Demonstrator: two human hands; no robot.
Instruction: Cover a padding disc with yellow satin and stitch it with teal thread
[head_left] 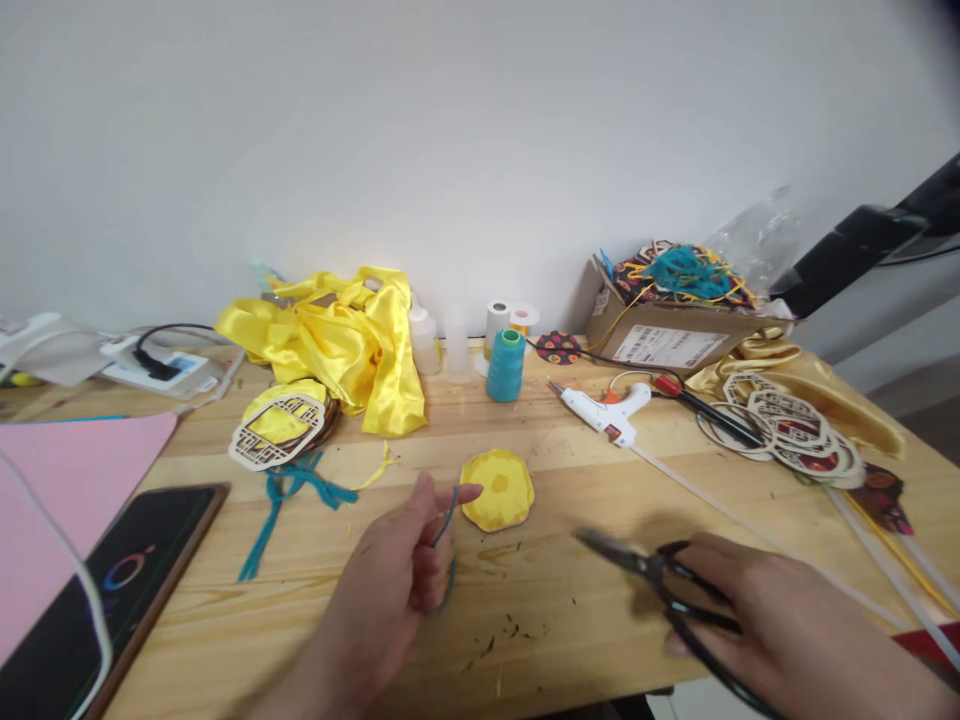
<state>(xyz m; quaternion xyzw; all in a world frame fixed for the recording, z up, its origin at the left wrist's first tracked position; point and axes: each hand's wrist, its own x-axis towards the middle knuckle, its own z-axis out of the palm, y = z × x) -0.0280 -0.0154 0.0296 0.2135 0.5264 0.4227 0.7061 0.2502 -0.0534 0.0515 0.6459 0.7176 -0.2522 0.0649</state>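
Note:
My left hand (420, 550) is closed on a thin teal thread (448, 520), its index finger stretched out to the edge of a yellow fabric disc (498, 490). That disc lies flat on the wooden table. In my right hand (765, 610) is a pair of black-handled scissors (660, 575), blades pointing left toward the disc and slightly blurred. Behind the disc stands a cone of teal thread (506, 366). To the left, a stack of cut-out wooden frames (277, 428) with yellow fabric rests beside a teal tassel bundle (300, 485).
A white glue gun (607, 410) lies right of the thread cone. Yellow satin (337, 335) is heaped at the back. A cardboard box (660, 335) stands back right, near more wooden frames (802, 425). A phone (112, 600) lies at left, by a power strip (161, 366).

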